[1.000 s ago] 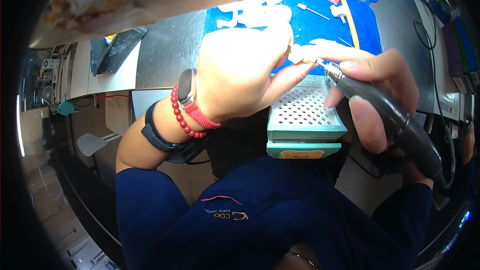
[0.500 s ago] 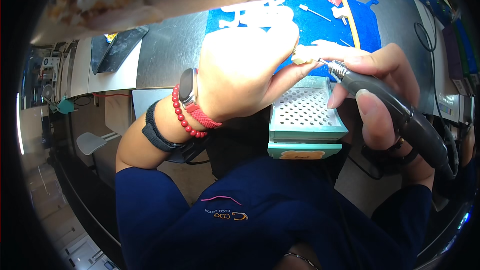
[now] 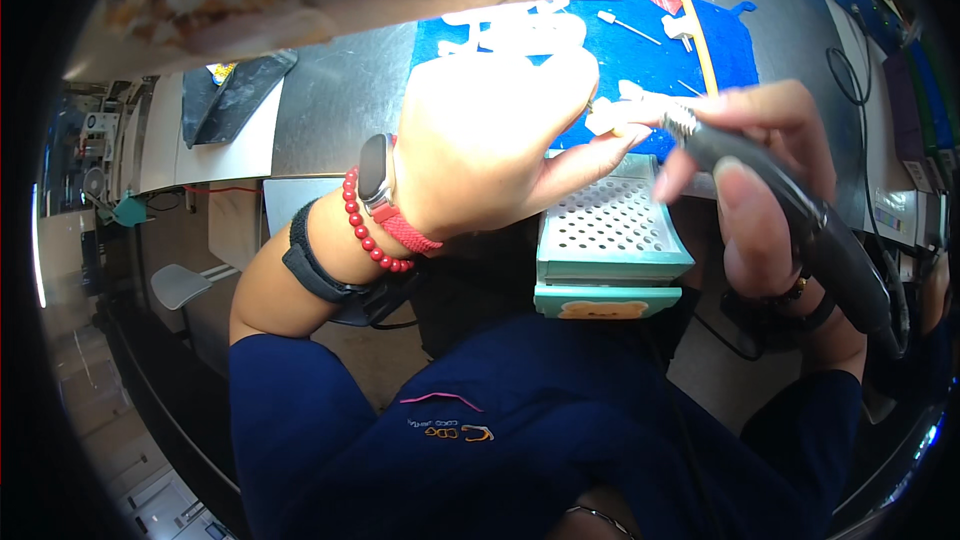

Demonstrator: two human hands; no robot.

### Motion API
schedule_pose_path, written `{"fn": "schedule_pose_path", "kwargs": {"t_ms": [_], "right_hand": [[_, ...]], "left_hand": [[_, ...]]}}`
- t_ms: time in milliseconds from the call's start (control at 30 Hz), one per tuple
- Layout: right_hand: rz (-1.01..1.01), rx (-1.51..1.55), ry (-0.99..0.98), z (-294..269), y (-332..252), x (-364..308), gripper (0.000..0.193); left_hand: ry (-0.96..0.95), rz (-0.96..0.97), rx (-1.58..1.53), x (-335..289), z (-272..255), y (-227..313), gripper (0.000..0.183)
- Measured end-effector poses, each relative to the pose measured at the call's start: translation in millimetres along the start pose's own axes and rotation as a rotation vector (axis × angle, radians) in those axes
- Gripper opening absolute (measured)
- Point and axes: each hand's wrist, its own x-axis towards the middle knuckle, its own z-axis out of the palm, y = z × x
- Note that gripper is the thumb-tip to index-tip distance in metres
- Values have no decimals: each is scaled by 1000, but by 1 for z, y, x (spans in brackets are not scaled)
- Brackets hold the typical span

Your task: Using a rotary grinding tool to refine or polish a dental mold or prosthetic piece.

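Note:
My left hand [image 3: 490, 135], overexposed by bright light, pinches a small cream-white tooth-like piece [image 3: 601, 119] between thumb and fingers. In my right hand [image 3: 765, 160] is a black rotary handpiece [image 3: 795, 205], its spring-wrapped nose [image 3: 680, 122] pointing left at the piece. The nose is slightly blurred, and whether its thin tip touches the piece I cannot tell. Below both hands juts a pale green suction box [image 3: 615, 270] with a perforated top plate [image 3: 608, 215].
Behind my hands a blue cloth [image 3: 635, 60] bears white model parts [image 3: 530, 32], a thin mounted tool [image 3: 630, 26] and an orange tube [image 3: 700, 45]. A dark tray [image 3: 230, 100] lies left on the metal bench [image 3: 340, 105]. A pale, stained lamp-like bar crosses overhead.
The handpiece has tilted and shifted a little, its nose now blurred and higher. The piece has turned slightly in my left fingers; the left hand stays almost in place.

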Motion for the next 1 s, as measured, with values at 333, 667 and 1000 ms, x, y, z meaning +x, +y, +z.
{"fn": "schedule_pose_path", "kwargs": {"t_ms": [333, 667, 1000], "right_hand": [[-59, 110, 84, 12, 25, 24, 49], [-5, 161, 80, 6, 21, 26, 44], [-140, 30, 126, 1, 11, 12, 46]], "left_hand": [[-29, 167, 93, 7, 6, -4, 30], [-18, 105, 72, 7, 9, -2, 25], [47, 68, 91, 1, 5, -4, 32]]}}
